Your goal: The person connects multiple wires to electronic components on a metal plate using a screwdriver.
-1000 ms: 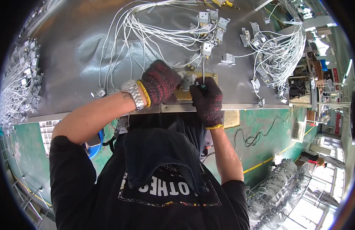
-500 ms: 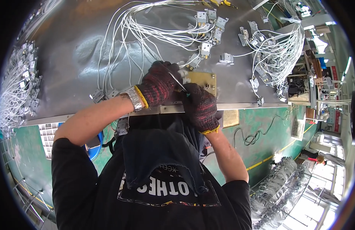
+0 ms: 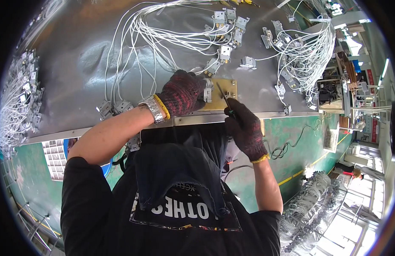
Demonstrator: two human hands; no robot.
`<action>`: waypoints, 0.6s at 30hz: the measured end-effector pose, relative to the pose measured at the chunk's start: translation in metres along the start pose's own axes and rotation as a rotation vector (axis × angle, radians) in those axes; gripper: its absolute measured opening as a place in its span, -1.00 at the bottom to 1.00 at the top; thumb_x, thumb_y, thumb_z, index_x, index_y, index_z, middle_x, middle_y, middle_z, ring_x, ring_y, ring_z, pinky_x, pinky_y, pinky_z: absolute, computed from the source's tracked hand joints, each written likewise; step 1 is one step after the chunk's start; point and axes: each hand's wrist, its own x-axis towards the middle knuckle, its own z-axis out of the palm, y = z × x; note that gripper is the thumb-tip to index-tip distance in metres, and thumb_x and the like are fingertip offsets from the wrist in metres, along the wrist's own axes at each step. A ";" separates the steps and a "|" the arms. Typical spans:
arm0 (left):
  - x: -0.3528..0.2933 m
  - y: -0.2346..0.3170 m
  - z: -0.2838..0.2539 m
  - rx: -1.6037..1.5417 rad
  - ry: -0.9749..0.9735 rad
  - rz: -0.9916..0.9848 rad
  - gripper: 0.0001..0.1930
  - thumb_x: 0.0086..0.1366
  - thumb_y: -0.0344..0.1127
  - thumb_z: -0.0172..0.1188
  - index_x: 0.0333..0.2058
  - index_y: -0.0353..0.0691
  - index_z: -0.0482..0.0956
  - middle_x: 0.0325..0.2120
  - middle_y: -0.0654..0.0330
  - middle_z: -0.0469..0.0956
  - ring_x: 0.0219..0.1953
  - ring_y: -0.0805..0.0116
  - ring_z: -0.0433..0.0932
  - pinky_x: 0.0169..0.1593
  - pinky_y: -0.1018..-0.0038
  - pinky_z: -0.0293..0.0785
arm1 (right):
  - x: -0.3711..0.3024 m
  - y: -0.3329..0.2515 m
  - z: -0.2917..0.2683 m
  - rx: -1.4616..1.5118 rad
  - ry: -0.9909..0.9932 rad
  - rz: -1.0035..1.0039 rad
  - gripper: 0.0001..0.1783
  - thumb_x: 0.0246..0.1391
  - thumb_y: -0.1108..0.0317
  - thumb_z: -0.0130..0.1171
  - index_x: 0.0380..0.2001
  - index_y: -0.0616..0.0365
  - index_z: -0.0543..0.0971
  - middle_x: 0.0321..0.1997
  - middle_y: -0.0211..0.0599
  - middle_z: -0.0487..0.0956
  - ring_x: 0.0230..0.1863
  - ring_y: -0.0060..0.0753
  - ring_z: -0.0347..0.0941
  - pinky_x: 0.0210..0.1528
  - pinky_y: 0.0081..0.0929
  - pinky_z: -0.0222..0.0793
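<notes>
My left hand (image 3: 183,94), in a dark red and black knit glove, is closed around the left side of a small silver metal bracket (image 3: 208,94). This bracket sits on the left part of a brass-coloured plate (image 3: 226,94) at the table's front edge. My right hand (image 3: 245,128), gloved alike, grips a screwdriver (image 3: 223,94) with a thin dark shaft. A bit of green shows at its handle; the rest is hidden in my fist. The shaft points up and away over the plate, its tip apart from the bracket.
White wires (image 3: 159,32) with silver brackets (image 3: 225,52) fan across the metal table (image 3: 69,85). More wired bundles lie at the right (image 3: 310,55) and far left (image 3: 22,98). A lone bracket (image 3: 248,62) lies beyond the plate. Green floor (image 3: 287,132) with a black cable is below.
My right hand has drawn back to the right and toward me with the screwdriver, uncovering the bracket and more of the plate. My left hand stays nearly in place.
</notes>
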 end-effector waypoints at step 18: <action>0.008 0.001 0.005 0.074 -0.046 -0.010 -0.48 0.08 0.04 0.44 -0.01 -0.01 0.65 -0.23 0.12 0.69 -0.19 0.10 0.67 -0.09 0.13 0.51 | -0.005 -0.064 0.005 -0.547 -0.036 -0.090 -0.67 0.15 0.55 0.20 0.01 0.18 0.64 -0.09 -0.01 0.66 -0.11 0.09 0.65 -0.08 -0.19 0.58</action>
